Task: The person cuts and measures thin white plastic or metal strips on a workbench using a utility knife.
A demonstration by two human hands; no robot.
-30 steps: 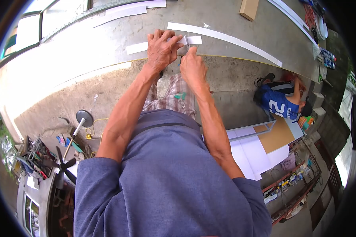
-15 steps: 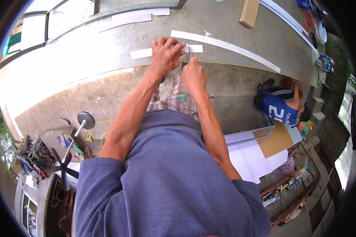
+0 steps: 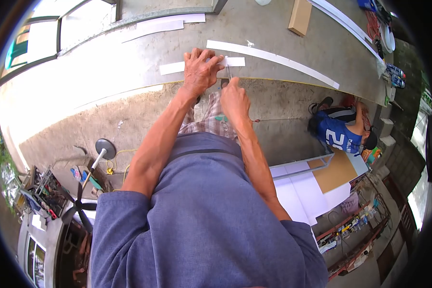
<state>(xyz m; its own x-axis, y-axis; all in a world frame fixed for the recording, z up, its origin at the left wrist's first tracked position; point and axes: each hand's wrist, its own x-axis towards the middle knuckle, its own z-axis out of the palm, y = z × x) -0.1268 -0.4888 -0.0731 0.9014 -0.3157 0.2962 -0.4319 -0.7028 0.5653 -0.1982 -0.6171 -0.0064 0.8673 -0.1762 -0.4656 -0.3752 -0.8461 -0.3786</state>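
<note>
My left hand [image 3: 201, 71] lies flat, fingers spread, on a short white strip [image 3: 172, 67] near the front edge of a grey worktable [image 3: 129, 62]. My right hand [image 3: 234, 98] is closed around a thin blade-like tool [image 3: 228, 73] whose tip meets the strip just right of the left hand's fingers. A small end piece of the strip [image 3: 236, 61] lies to the right of the tool.
A long white strip [image 3: 273, 57] runs diagonally behind the hands, with more strips [image 3: 153, 26] at the back and a cardboard box [image 3: 300, 17]. A person in a blue shirt [image 3: 343, 132] crouches on the floor to the right. A standing fan [image 3: 81, 206] is at left.
My right hand has drawn back toward me along the strip's width, from the strip's far side to the table's front edge. The left hand has stayed pressed on the strip.
</note>
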